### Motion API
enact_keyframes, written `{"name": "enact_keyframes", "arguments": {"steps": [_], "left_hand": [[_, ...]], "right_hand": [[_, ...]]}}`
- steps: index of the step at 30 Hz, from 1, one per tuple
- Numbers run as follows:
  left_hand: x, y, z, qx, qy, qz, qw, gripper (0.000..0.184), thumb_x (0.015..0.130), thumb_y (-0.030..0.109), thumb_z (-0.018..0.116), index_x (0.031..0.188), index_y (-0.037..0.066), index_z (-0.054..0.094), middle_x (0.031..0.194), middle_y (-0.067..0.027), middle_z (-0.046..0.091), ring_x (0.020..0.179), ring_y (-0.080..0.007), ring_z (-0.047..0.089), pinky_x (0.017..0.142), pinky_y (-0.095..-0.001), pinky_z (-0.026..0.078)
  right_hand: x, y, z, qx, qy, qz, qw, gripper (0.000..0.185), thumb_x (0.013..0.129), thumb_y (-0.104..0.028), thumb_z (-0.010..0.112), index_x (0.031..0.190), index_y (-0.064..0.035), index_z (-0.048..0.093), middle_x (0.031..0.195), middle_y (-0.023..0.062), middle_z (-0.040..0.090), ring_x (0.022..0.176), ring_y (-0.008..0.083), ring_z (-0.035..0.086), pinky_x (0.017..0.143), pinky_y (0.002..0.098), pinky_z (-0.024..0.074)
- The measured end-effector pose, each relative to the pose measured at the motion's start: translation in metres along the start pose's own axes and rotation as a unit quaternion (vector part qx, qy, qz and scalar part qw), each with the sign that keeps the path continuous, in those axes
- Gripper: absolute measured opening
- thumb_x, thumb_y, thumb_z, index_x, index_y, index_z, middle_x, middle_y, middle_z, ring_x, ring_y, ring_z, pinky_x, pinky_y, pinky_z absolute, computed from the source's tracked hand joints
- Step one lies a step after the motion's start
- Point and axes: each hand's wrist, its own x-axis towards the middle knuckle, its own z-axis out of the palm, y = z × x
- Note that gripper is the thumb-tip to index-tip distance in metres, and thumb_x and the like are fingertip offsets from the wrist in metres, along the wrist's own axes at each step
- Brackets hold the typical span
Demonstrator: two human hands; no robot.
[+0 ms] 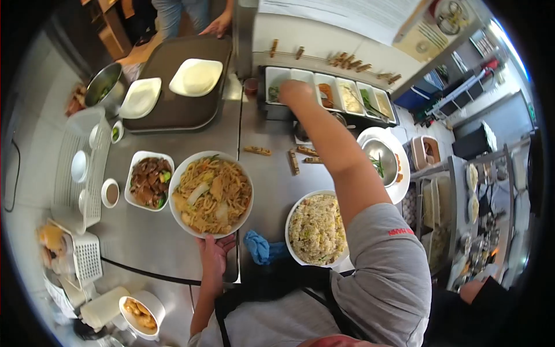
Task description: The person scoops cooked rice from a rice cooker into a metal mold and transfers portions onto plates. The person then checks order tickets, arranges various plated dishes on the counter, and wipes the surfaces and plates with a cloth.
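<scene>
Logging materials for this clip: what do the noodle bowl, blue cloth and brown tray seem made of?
Noodle bowl: smooth white ceramic or plastic; its even rim leaves it open. Blue cloth: matte fabric, likely, given its crumpled folds. Brown tray: probably moulded plastic, dull, with rounded corners.

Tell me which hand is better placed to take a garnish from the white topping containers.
The right hand, I'd judge: it is at the white topping containers, toward the row's left end. The left hand is at the near side of the noodle bowl, farther from them.
</scene>
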Motion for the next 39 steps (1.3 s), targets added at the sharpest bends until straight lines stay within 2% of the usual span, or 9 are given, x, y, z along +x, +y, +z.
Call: {"name": "enact_keyframes", "arguments": {"steps": [2,5,11,15,18,21,24,31,39], "left_hand": [[-0.001,0.001,0.000,0.009,-0.003,0.000,1.000,0.044,0.085,0.028,0.042,0.119,0.019,0.015,0.105,-0.0145,0.045,0.077,-0.0267,0.058,0.058,-0.0344,0.052],[-0.001,0.000,-0.001,0.021,-0.002,0.007,1.000,0.044,0.085,0.030,0.042,0.119,0.018,0.017,0.105,-0.0141,0.046,0.078,-0.0265,0.057,0.060,-0.0355,0.051],[-0.001,0.000,-0.003,0.036,0.005,-0.013,0.999,0.042,0.084,0.034,0.041,0.118,0.016,0.022,0.105,-0.0132,0.048,0.080,-0.0260,0.056,0.062,-0.0369,0.050],[-0.002,0.002,0.002,0.027,0.004,-0.007,1.000,0.042,0.085,0.031,0.041,0.119,0.018,0.019,0.105,-0.0137,0.048,0.079,-0.0265,0.057,0.061,-0.0362,0.051],[-0.001,0.000,-0.003,0.012,-0.004,-0.010,1.000,0.043,0.086,0.030,0.040,0.120,0.019,0.016,0.104,-0.0139,0.047,0.078,-0.0266,0.058,0.061,-0.0357,0.051],[0.001,0.000,-0.007,0.001,-0.013,-0.017,1.000,0.042,0.086,0.029,0.039,0.120,0.019,0.016,0.104,-0.0139,0.048,0.079,-0.0260,0.058,0.062,-0.0358,0.051],[-0.001,0.003,-0.002,-0.006,-0.017,-0.023,1.000,0.040,0.087,0.027,0.038,0.119,0.019,0.017,0.104,-0.0139,0.048,0.079,-0.0260,0.058,0.062,-0.0358,0.051],[-0.001,0.004,-0.003,0.004,-0.025,-0.025,0.999,0.037,0.087,0.026,0.037,0.118,0.019,0.017,0.104,-0.0142,0.048,0.080,-0.0266,0.058,0.062,-0.0361,0.051],[-0.001,0.007,0.002,0.018,-0.016,-0.026,0.999,0.038,0.086,0.029,0.039,0.117,0.019,0.020,0.103,-0.0146,0.048,0.081,-0.0259,0.057,0.062,-0.0365,0.051]], "right_hand": [[0.004,-0.008,0.000,0.010,-0.012,0.041,0.999,0.028,0.075,-0.022,0.051,0.097,-0.0089,0.059,0.105,0.0088,0.055,0.096,0.0229,0.054,0.076,0.0360,0.0447],[0.008,-0.007,0.006,-0.023,0.133,0.006,0.991,0.028,0.077,-0.023,0.048,0.099,-0.0095,0.059,0.106,0.0069,0.055,0.097,0.0227,0.053,0.076,0.0370,0.0438],[0.011,-0.017,0.006,0.039,-0.035,-0.025,0.998,0.030,0.076,-0.021,0.045,0.101,-0.0110,0.058,0.107,0.0065,0.055,0.099,0.0227,0.052,0.078,0.0351,0.0422],[0.033,-0.011,0.020,0.015,0.001,-0.055,0.998,0.030,0.076,-0.021,0.046,0.101,-0.0107,0.058,0.104,0.0082,0.056,0.097,0.0233,0.053,0.076,0.0333,0.0434],[-0.006,0.012,-0.047,-0.029,-0.020,-0.127,0.991,0.027,0.075,-0.021,0.046,0.094,-0.0081,0.060,0.100,0.0105,0.057,0.092,0.0252,0.055,0.074,0.0364,0.0444],[0.007,0.053,-0.063,-0.051,0.097,-0.050,0.993,0.024,0.075,-0.017,0.045,0.089,-0.0067,0.061,0.095,0.0117,0.059,0.088,0.0267,0.057,0.073,0.0378,0.0449],[0.007,0.077,-0.064,-0.092,0.057,-0.028,0.994,0.023,0.075,-0.016,0.045,0.089,-0.0066,0.061,0.095,0.0122,0.059,0.089,0.0272,0.056,0.073,0.0376,0.0449],[0.033,0.070,0.012,-0.070,0.124,-0.060,0.988,0.023,0.076,-0.014,0.045,0.090,-0.0077,0.062,0.096,0.0103,0.059,0.091,0.0255,0.056,0.072,0.0357,0.0461],[0.010,0.096,0.015,-0.120,0.010,-0.178,0.977,0.020,0.072,-0.012,0.045,0.077,-0.0023,0.062,0.087,0.0184,0.058,0.082,0.0311,0.057,0.072,0.0392,0.0448]]}}
